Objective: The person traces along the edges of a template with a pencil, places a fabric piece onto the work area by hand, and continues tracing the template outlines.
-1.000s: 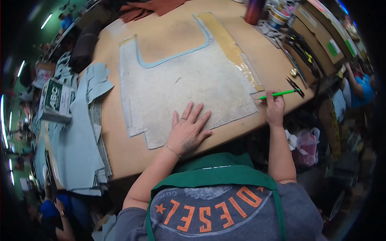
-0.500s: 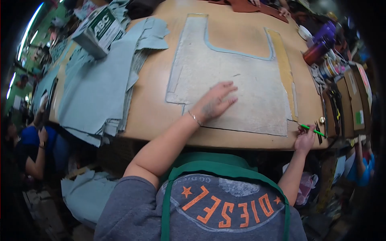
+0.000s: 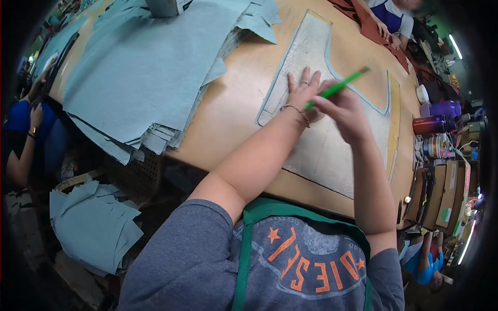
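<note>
A large pale pattern template (image 3: 321, 150) with a curved cut-out lies on the wooden table, a light blue edge of material showing around it. My left hand (image 3: 303, 94) rests flat on its left part, fingers spread. Held above the template, near my left wrist, is a green pen (image 3: 340, 89) in my right hand (image 3: 348, 115); the pen is slanted and slightly blurred. My right hand hides part of the template and some of my left hand. Along the template's right side runs a yellowish strip (image 3: 395, 111).
A thick stack of light blue sheets (image 3: 140, 72) covers the table's left, a box (image 3: 165, 7) on top. More blue sheets (image 3: 93, 223) lie below. Bottles (image 3: 436, 123) and boxes (image 3: 443, 192) line the right. A co-worker's hands (image 3: 390, 35) touch brown material (image 3: 371, 28) at the far side.
My right hand has lifted from the table's front right corner and moved left over the template with the green pen. My left hand has shifted toward the template's left part. The view has turned left.
</note>
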Motion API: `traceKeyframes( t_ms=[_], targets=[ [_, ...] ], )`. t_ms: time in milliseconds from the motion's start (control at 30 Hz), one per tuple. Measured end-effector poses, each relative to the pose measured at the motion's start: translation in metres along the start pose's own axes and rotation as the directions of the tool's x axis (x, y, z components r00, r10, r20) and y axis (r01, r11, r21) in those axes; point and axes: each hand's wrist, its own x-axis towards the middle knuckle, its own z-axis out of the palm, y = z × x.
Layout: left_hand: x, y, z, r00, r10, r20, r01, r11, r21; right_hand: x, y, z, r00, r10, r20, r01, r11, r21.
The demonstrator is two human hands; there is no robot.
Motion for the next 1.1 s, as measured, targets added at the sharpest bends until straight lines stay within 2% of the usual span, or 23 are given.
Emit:
traceKeyframes(
  t_ms=[33, 100, 133, 233, 267, 300, 333, 367, 400, 433, 467, 600, 667, 733, 767, 833, 867, 900, 933, 967, 1000, 1100],
  targets=[
    [0.000, 0.005, 0.005, 0.999, -0.039, 0.009, 0.037, 0.991, 0.129, 0.017, 0.001, 0.018, 0.995, 0.095, 0.033, -0.093, 0.994, -0.064],
    [0.003, -0.002, 0.020, 0.998, 0.052, 0.035, -0.062, 0.823, 0.565, 0.045, 0.008, 0.044, 0.988, 0.050, 0.149, -0.001, 0.952, -0.307],
    [-0.005, 0.002, 0.004, 0.998, 0.060, 0.019, -0.062, 0.866, 0.496, 0.052, 0.013, 0.052, 0.987, 0.100, 0.125, -0.036, 0.900, -0.435],
    [-0.010, -0.001, -0.002, 0.995, 0.092, -0.036, -0.076, 0.947, 0.313, 0.063, 0.001, 0.064, 0.942, 0.280, 0.184, -0.112, 0.781, -0.614],
    [-0.005, 0.003, 0.005, 0.997, 0.003, 0.073, -0.050, 0.757, 0.652, 0.064, -0.008, 0.067, 0.911, 0.347, 0.223, -0.130, 0.755, -0.643],
    [0.003, 0.013, 0.016, 0.983, -0.118, 0.142, -0.074, 0.451, 0.890, 0.061, -0.013, 0.071, 0.929, 0.327, 0.173, -0.101, 0.675, -0.731],
    [0.003, 0.013, 0.016, 0.983, -0.112, 0.145, -0.074, 0.484, 0.872, 0.056, -0.017, 0.076, 0.946, 0.299, 0.126, -0.076, 0.583, -0.809],
    [0.001, 0.014, 0.006, 0.983, -0.106, 0.149, -0.074, 0.516, 0.853, 0.057, -0.018, 0.077, 0.945, 0.304, 0.122, -0.070, 0.553, -0.830],
    [-0.008, 0.005, -0.003, 0.997, 0.016, 0.071, -0.051, 0.845, 0.532, 0.057, -0.018, 0.077, 0.944, 0.308, 0.118, -0.064, 0.522, -0.851],
    [-0.013, 0.000, -0.013, 0.995, 0.085, -0.058, -0.079, 0.992, 0.099, 0.060, -0.016, 0.075, 0.925, 0.348, 0.153, -0.074, 0.560, -0.825],
    [-0.014, 0.000, -0.015, 0.995, 0.084, -0.058, -0.078, 0.993, 0.091, 0.062, -0.015, 0.074, 0.903, 0.386, 0.190, -0.087, 0.597, -0.798],
    [-0.015, 0.000, -0.015, 0.996, 0.076, -0.054, -0.071, 0.994, 0.082, 0.063, -0.016, 0.069, 0.913, 0.293, 0.283, -0.046, 0.766, -0.641],
    [-0.008, 0.002, -0.013, 0.998, 0.059, -0.031, -0.055, 0.992, 0.117, 0.074, 0.007, 0.062, 0.921, 0.281, 0.268, -0.066, 0.793, -0.605],
    [0.000, 0.004, 0.001, 1.000, 0.017, 0.010, -0.019, 0.983, 0.185, 0.083, 0.009, 0.052, 0.962, 0.192, 0.194, -0.035, 0.791, -0.610],
    [0.003, 0.005, 0.010, 1.000, -0.020, 0.008, 0.019, 0.987, 0.159, 0.089, 0.011, 0.047, 0.977, 0.145, 0.159, -0.018, 0.790, -0.613],
    [0.008, 0.005, 0.025, 0.995, -0.099, 0.007, 0.098, 0.989, 0.110, 0.107, 0.016, 0.033, 0.970, 0.216, 0.115, -0.123, 0.838, -0.532],
    [0.012, 0.007, 0.004, 0.984, -0.088, 0.157, 0.107, 0.988, -0.115, 0.115, 0.015, 0.026, 0.960, 0.255, 0.116, -0.170, 0.860, -0.482],
    [0.009, 0.008, -0.003, 0.990, -0.097, 0.105, 0.108, 0.988, -0.111, 0.125, 0.014, 0.019, 0.948, 0.294, 0.120, -0.217, 0.876, -0.430],
    [0.002, 0.010, -0.008, 0.993, -0.106, 0.049, 0.111, 0.988, -0.107, 0.137, 0.026, 0.010, 0.967, 0.218, 0.135, -0.131, 0.873, -0.471],
    [-0.003, 0.012, -0.012, 0.993, -0.116, -0.007, 0.115, 0.988, -0.104, 0.148, 0.032, 0.000, 0.967, 0.216, 0.133, -0.132, 0.876, -0.464],
    [-0.002, 0.013, -0.014, 0.991, -0.130, 0.010, 0.130, 0.977, -0.168, 0.159, 0.037, -0.009, 0.968, 0.213, 0.130, -0.132, 0.879, -0.458],
    [0.000, 0.013, -0.026, 0.987, -0.121, 0.109, 0.139, 0.975, -0.173, 0.193, 0.052, -0.035, 0.979, 0.189, 0.073, -0.142, 0.897, -0.417]
  ],
)
